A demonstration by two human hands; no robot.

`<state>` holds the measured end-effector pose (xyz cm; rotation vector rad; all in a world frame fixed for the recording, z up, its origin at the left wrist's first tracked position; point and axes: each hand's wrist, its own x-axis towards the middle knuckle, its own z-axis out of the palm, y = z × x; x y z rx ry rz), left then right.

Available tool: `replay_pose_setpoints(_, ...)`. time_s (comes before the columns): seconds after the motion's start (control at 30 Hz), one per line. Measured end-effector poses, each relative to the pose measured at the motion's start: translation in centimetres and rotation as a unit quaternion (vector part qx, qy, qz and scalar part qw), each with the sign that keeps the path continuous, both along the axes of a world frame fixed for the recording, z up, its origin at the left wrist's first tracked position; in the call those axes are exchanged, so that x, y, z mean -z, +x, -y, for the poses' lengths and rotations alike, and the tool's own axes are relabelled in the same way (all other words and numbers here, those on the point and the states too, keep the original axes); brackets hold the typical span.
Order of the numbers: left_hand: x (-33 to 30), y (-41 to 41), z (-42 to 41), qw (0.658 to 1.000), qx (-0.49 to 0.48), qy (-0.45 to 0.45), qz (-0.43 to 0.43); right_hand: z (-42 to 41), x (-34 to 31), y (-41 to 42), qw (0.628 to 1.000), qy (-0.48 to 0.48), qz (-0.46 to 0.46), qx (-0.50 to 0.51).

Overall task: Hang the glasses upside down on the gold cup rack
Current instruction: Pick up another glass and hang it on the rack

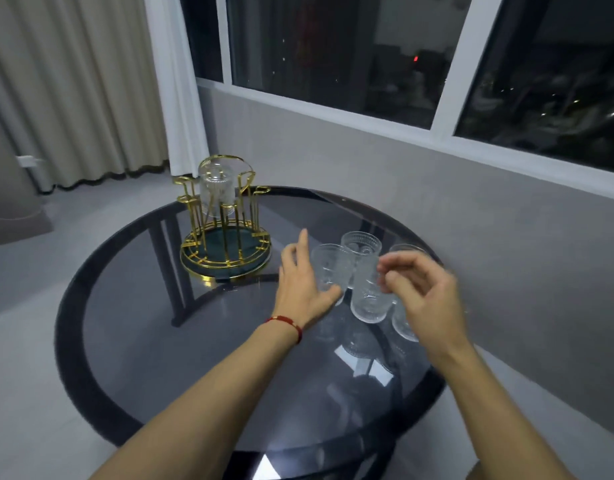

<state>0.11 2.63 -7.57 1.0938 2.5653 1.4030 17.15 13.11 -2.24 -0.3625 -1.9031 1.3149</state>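
The gold cup rack (226,237) stands on a dark green tray at the back left of the round glass table (160,341). One clear ribbed glass (217,192) hangs upside down on it. Several more clear glasses stand upright in a cluster on the right: a left one (328,268), a rear one (361,245) and a front one (369,299). My left hand (300,285) is spread open against the left glass, thumb in front of it. My right hand (423,296) is curled, fingertips at the front glass's rim; whether it grips is blurred. It hides part of two further glasses.
The table's right edge lies close to a grey wall under a dark window (333,53). Curtains (73,81) hang at the back left. Grey floor surrounds the table. A red bracelet (288,323) is on my left wrist.
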Motion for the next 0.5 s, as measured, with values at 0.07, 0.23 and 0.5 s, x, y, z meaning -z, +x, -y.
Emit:
replay_pose_setpoints(0.07,0.4,0.7,-0.9,0.996,0.017,0.019,0.085,0.8,2.2,0.6,1.000,-0.013,0.004,0.016)
replay_pose_setpoints(0.23,1.6,0.4,-1.4,0.994,-0.017,0.022,0.106,1.1,4.6,0.6,0.998,-0.034,0.041,-0.019)
replay_pose_setpoints(0.5,0.0,-0.7,1.2,0.997,-0.049,-0.003,0.052,2.7,5.8,-1.5,0.989,0.102,0.107,-0.003)
